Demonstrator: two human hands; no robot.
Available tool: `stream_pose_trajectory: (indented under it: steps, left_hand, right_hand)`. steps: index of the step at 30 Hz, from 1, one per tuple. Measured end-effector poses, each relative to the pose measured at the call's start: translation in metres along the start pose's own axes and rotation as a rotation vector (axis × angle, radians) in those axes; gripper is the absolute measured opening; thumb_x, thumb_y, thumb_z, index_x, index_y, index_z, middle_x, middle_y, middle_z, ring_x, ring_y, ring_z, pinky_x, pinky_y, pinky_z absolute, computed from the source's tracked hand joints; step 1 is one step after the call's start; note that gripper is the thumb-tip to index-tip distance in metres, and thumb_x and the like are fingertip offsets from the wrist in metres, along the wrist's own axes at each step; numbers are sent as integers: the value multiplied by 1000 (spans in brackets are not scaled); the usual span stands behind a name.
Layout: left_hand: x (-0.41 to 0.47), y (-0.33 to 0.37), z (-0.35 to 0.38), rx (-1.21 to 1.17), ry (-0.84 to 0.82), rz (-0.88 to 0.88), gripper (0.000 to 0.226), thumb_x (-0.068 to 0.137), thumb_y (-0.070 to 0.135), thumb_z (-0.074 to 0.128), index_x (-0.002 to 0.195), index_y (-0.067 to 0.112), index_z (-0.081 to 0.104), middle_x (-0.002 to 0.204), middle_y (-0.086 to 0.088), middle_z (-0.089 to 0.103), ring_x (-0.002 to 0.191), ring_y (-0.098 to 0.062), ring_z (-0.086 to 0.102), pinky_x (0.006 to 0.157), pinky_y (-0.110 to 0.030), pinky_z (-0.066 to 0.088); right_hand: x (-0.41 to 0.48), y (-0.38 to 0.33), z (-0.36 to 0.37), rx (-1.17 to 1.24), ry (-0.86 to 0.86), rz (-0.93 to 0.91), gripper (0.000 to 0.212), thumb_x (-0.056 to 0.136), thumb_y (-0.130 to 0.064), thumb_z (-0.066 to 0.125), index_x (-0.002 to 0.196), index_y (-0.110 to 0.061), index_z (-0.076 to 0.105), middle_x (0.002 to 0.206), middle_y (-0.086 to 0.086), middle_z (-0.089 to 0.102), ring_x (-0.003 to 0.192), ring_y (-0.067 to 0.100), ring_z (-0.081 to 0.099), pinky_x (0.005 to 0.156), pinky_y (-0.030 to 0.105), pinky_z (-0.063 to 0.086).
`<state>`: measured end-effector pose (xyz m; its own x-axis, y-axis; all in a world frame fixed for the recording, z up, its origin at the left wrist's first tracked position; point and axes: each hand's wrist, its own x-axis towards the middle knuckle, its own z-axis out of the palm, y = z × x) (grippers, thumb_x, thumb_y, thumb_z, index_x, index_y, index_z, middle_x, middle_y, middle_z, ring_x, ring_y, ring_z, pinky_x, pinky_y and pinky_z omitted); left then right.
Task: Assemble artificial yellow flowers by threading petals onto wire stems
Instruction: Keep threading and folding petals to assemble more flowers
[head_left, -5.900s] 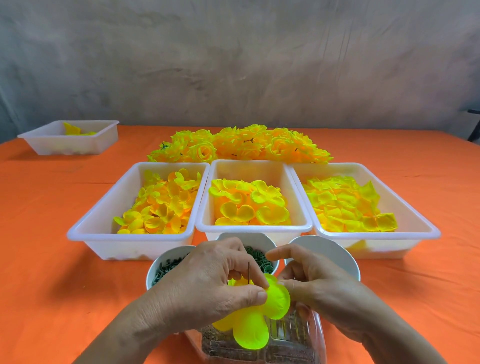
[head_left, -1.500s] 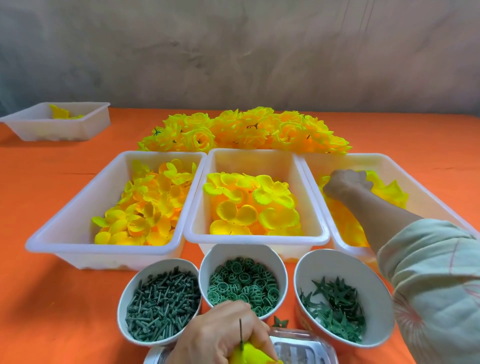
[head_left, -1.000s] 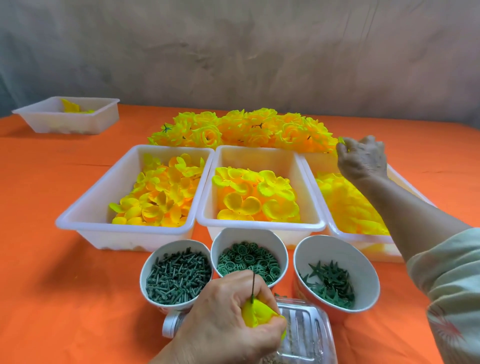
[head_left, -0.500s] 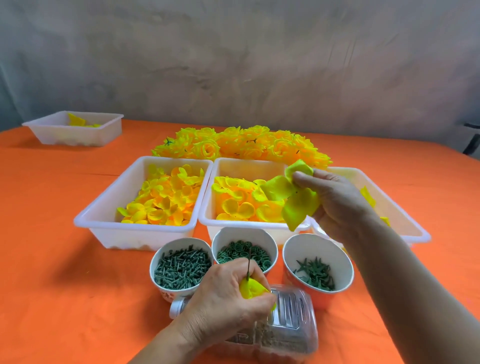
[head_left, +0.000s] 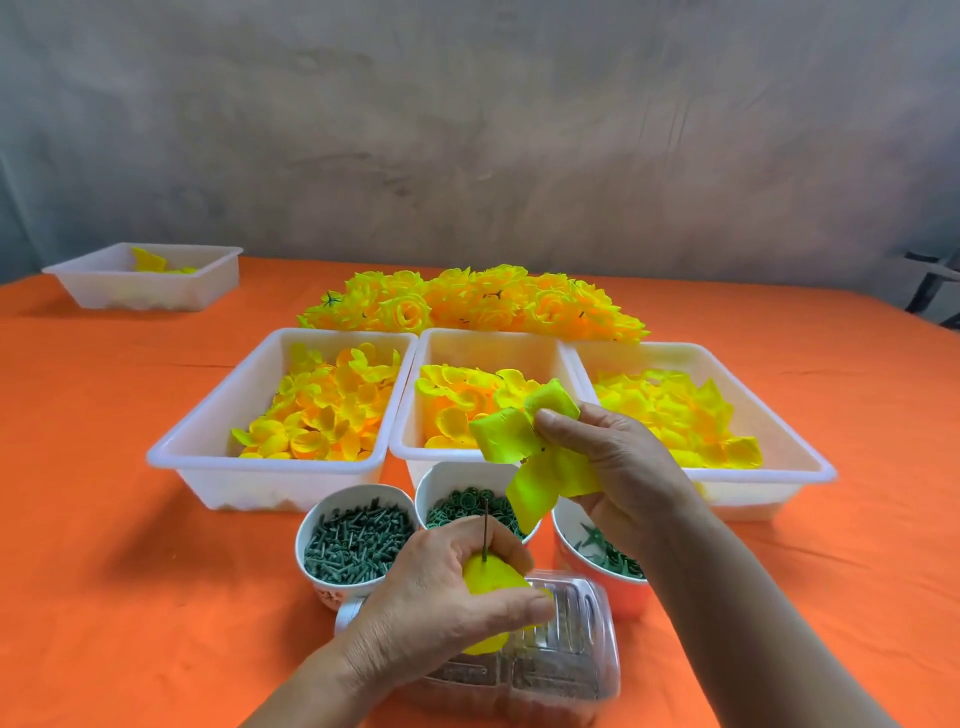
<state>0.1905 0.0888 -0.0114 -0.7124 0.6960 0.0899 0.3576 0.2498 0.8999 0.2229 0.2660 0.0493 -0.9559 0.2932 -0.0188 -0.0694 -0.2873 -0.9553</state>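
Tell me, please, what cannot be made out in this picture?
Head view:
- The bud on the wire stem: mostly wrapped by the left hand.
- The right bowl: largely covered by the right hand and its petal piece.
- The clear box: contents blurred behind ribbed plastic.

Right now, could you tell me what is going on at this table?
A person is putting together yellow artificial flowers. The left hand grips a partly built bud, with the wire stem poking up out of it. The right hand pinches a four-lobed petal piece, not yet on the wire. Three bowls of green parts sit in front of three trays of petals, and finished flowers are piled beyond.
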Motion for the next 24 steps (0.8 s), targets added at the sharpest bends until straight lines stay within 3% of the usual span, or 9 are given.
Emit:
stream_pose_trajectory:
  steps: [3, 6, 9, 11, 13, 15, 17, 20, 24]
  left_hand:
    - [-1, 3, -5, -70, -32, 26, 53, 51, 67, 77, 98, 44, 65, 97, 20, 71, 85, 3, 67, 78, -20, 54]
    - [-3, 3, -11, -78, -35, 78, 62, 53, 76, 71, 108, 47, 61, 115, 20, 68, 108, 0, 63, 95, -29, 48]
    - [-5, 6, -22, -137, 46, 150, 65, 60, 84, 61, 110, 43, 66, 120, 15, 66, 116, -6, 60, 96, -31, 45]
    - [-5, 12, -32, -193, 203, 178, 64, 58, 90, 55, 98, 43, 72, 110, 14, 69, 107, -1, 62, 87, -19, 44]
    - [-3, 20, -42, -267, 312, 157, 71, 54, 95, 51, 86, 37, 76, 96, 8, 73, 92, -4, 66, 80, -24, 44]
    - [-3, 32, -50, -340, 272, 72, 85, 54, 97, 47, 80, 22, 78, 79, -2, 73, 74, -11, 65, 71, -30, 44]
    - [-2, 47, -54, -450, 108, -101, 90, 55, 95, 44, 79, 15, 79, 76, -7, 72, 65, -13, 65, 61, -26, 46]
    - [4, 63, -53, -670, -25, -245, 72, 66, 81, 55, 82, 15, 80, 82, -9, 74, 62, -16, 68, 52, -21, 51]
    - [6, 67, -46, -839, 72, -235, 21, 63, 38, 72, 74, 21, 79, 74, -4, 71, 54, -12, 65, 46, -21, 51]
  right_hand:
    - [-2, 0, 0, -10, 46, -4, 29, 69, -22, 70, 95, -9, 70, 93, 12, 73, 70, 19, 69, 59, 31, 56]
    - [-5, -1, 1, -8, 87, -9, 28, 70, -27, 70, 94, -12, 71, 91, 9, 75, 70, 19, 70, 59, 30, 57]
    - [-9, -4, 3, 32, 95, -55, 25, 71, -28, 68, 91, -13, 71, 86, 4, 75, 69, 15, 71, 55, 28, 56]
    - [-12, -6, 5, 54, 93, -121, 21, 72, -26, 67, 88, -14, 71, 82, 1, 75, 70, 13, 71, 55, 24, 54]
    - [-14, -8, 10, 15, 93, -234, 16, 71, -24, 69, 84, -15, 73, 81, 2, 75, 71, 13, 71, 59, 22, 54]
    - [-17, -9, 17, -96, 89, -391, 12, 71, -24, 72, 80, -19, 77, 80, -1, 75, 73, 11, 69, 65, 20, 53]
    - [-21, -6, 23, -322, 80, -589, 8, 73, -27, 77, 81, -27, 78, 86, -6, 74, 84, 10, 67, 76, 22, 51]
    - [-25, 1, 27, -749, 46, -843, 14, 75, -34, 75, 90, -34, 74, 103, -12, 70, 107, 13, 59, 90, 22, 44]
    - [-30, 5, 28, -882, -87, -811, 23, 73, -38, 76, 94, -31, 76, 117, -13, 65, 118, 10, 53, 95, 23, 43]
